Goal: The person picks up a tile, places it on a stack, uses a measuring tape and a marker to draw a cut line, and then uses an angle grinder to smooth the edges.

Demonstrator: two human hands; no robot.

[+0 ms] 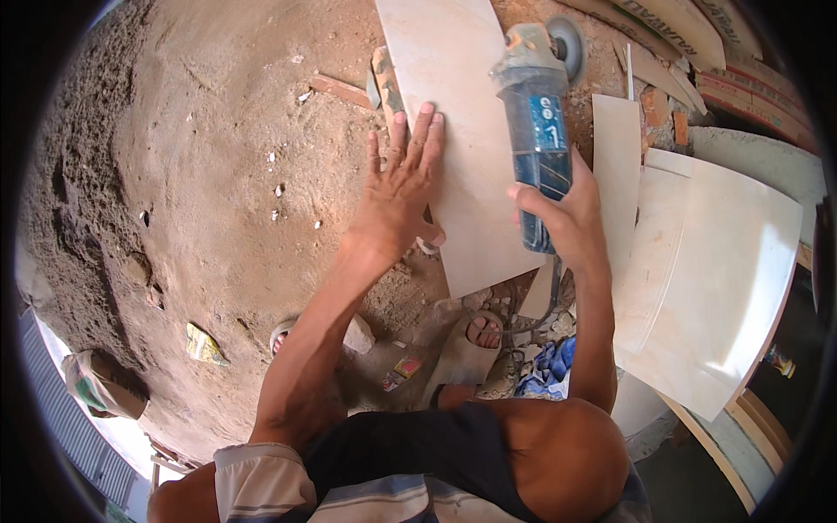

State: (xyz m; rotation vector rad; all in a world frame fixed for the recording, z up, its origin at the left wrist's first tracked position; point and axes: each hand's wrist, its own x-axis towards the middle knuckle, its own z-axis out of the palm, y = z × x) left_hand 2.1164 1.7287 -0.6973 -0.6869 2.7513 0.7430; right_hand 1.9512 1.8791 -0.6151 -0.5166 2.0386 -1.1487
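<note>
A long pale tile lies in front of me on the dirt ground. My left hand rests on its left edge, fingers stretched out and spread, the thumb down by the edge. In my right hand is a blue and grey angle grinder, gripped around the lower end of its body. The grinder's head and round disc point away from me, by the tile's right edge. Whether the disc touches the tile or spins I cannot tell. A dark cord runs from the grinder toward my feet.
More pale tiles lie to the right, beside a narrow strip. Stacked sacks and brick pieces stand at the far right. Near my sandalled foot are rubble, a crumpled blue-white bag and wrappers.
</note>
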